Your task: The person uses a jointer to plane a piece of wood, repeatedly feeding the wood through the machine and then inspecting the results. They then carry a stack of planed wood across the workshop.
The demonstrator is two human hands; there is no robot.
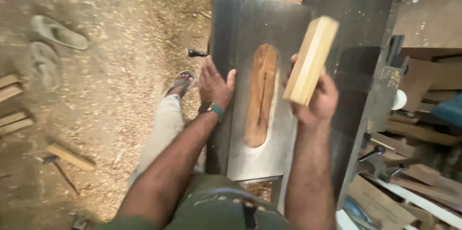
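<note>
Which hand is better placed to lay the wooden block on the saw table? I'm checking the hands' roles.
Probably the right hand: it already grips the wooden block above the saw table, while the left hand rests flat at the table's edge.

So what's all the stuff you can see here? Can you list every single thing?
wooden block: one, pale yellow, held up in the right hand above the table
saw table: one, grey metal, in the middle
wooden insert: one, brown oval with a slot, set in the table top
sandals: two, grey, on the sawdust floor at upper left
wood offcuts: several, light brown, at the left edge
hammer: one, lying on the floor at lower left
wood pieces: many, brown, stacked at right
left hand: one, flat on the table's left edge, watch on wrist
right hand: one, gripping the block
</note>
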